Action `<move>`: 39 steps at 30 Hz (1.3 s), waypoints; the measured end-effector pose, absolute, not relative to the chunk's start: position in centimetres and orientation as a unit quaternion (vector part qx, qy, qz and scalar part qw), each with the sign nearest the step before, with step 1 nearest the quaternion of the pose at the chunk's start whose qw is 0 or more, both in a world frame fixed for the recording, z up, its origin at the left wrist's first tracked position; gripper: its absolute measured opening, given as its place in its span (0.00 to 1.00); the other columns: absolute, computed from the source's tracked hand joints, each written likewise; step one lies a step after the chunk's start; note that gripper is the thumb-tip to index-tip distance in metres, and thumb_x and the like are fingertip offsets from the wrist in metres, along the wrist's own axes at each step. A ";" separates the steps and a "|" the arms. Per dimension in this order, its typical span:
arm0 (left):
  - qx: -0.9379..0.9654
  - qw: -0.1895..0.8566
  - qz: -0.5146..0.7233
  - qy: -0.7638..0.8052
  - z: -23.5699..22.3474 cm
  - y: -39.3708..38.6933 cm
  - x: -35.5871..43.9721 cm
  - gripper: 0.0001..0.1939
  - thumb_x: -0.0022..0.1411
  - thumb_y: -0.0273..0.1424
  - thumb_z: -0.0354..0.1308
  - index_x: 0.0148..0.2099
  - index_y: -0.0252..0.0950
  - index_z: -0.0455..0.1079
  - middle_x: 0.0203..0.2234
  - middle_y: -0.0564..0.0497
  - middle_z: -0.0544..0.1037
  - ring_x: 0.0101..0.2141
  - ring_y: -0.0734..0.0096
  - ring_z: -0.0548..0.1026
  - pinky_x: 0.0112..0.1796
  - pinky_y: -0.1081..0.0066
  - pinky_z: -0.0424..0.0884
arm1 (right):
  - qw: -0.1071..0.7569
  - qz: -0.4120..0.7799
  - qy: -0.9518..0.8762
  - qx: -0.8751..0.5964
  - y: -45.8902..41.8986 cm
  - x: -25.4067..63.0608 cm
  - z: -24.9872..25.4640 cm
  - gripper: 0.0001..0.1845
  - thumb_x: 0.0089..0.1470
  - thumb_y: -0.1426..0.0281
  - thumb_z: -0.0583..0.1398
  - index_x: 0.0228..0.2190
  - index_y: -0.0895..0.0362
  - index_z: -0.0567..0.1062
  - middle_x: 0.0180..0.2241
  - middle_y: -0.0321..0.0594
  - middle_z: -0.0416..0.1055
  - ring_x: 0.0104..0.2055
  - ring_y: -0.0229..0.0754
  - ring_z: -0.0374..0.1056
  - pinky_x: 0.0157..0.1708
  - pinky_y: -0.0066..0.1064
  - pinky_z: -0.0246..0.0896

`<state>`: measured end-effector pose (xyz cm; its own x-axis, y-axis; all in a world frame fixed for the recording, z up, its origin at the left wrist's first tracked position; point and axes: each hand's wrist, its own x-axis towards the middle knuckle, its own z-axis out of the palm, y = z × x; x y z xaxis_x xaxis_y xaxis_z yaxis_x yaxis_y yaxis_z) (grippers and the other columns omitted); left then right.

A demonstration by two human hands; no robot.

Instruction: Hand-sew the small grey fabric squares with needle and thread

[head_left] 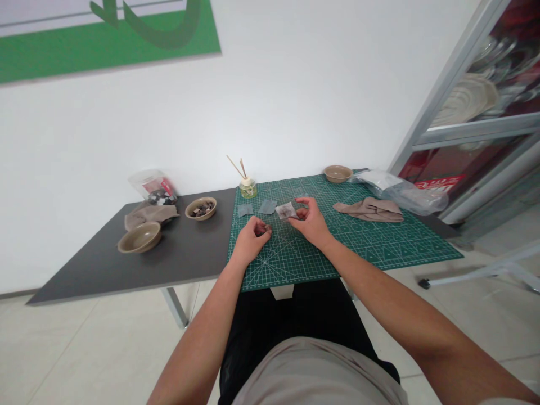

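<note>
My left hand [250, 241] is closed over the cutting mat, its fingertips round a small dark lump [264, 229] that looks like a stone; the fingers partly hide it. My right hand [313, 224] pinches the right edge of a small whitish sachet [286, 211] with dark smudges or contents, tilted just above the mat. Beyond my hands, two flat translucent pouches, a left pouch [245, 210] and a right pouch [268, 206], lie on the green cutting mat [278, 264]. To the left, a tan bowl [211, 209] holds several dark and pale stone-like bits.
Another tan bowl [139, 241], a brown cloth [162, 213] and a tipped clear jar [152, 185] stand on the left. A reed diffuser [248, 188] is by the wall. On the right are a third bowl [338, 174], a folded cloth [375, 210] and a plastic bag [405, 191].
</note>
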<state>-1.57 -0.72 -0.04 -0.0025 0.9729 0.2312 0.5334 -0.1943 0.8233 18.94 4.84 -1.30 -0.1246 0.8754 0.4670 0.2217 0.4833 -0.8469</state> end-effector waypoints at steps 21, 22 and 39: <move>0.671 0.233 0.395 0.583 0.3 -0.8 -1.4 0.06 0.61 0.32 0.55 0.41 0.40 0.69 0.25 0.57 0.69 0.28 0.71 0.69 0.32 0.71 0.64 | 0.411 0.133 -0.779 -0.454 3.5 18.6 0.8 0.12 0.49 0.72 0.59 0.18 0.55 0.63 0.23 0.33 0.61 0.28 0.38 0.59 0.31 0.30 0.50; 0.670 0.233 0.393 0.585 0.3 -0.8 -1.4 0.06 0.61 0.32 0.55 0.41 0.40 0.69 0.25 0.57 0.69 0.28 0.72 0.69 0.32 0.71 0.64 | 0.408 0.134 -0.779 -0.457 3.5 18.6 0.8 0.12 0.49 0.72 0.59 0.18 0.55 0.63 0.23 0.33 0.60 0.28 0.37 0.58 0.31 0.30 0.50; 0.673 0.228 0.378 0.593 0.1 -0.7 -1.4 0.05 0.60 0.33 0.56 0.39 0.40 0.69 0.24 0.57 0.70 0.27 0.71 0.69 0.31 0.71 0.63 | 0.447 0.153 -0.758 -0.450 4.1 18.6 0.1 0.05 0.54 0.67 0.61 0.28 0.55 0.75 0.28 0.36 0.69 0.30 0.39 0.63 0.33 0.31 0.56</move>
